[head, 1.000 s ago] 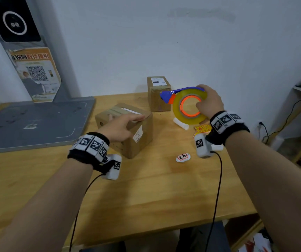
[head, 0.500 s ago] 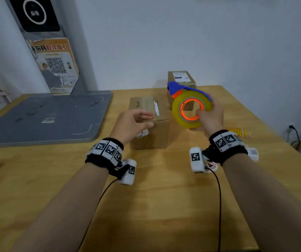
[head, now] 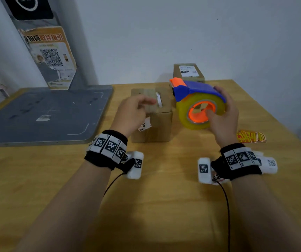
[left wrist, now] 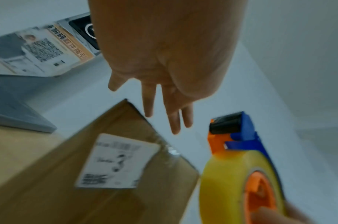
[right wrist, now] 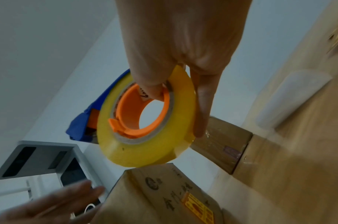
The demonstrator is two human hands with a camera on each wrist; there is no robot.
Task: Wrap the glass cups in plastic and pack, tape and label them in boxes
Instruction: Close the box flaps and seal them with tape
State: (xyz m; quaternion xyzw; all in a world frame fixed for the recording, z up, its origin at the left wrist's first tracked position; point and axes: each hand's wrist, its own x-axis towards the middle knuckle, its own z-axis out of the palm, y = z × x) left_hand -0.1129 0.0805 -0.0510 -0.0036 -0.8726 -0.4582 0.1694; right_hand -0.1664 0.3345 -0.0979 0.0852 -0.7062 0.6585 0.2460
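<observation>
A closed brown cardboard box point(head: 157, 122) with a white label point(left wrist: 114, 162) sits mid-table. My left hand point(head: 133, 113) hovers just over its top with straight, relaxed fingers point(left wrist: 174, 119), holding nothing. My right hand point(head: 222, 113) grips a yellow tape roll in a blue and orange dispenser point(head: 199, 104), thumb inside the orange core point(right wrist: 145, 112), fingers down the roll's far side. The dispenser hangs in the air just right of the box, cutter end pointing left. A second, smaller box point(head: 188, 72) with a white label stands behind by the wall.
A grey mat point(head: 37, 115) covers the table's left part, with a poster stand point(head: 49, 55) behind it. Red and yellow stickers point(head: 251, 136) lie at the right on the wooden table point(head: 164, 206). A white wall rises close behind the boxes.
My right hand has carried the tape dispenser leftward and nearer, beside the box. My left hand has lifted off the box top. The head view has swung towards the table's centre.
</observation>
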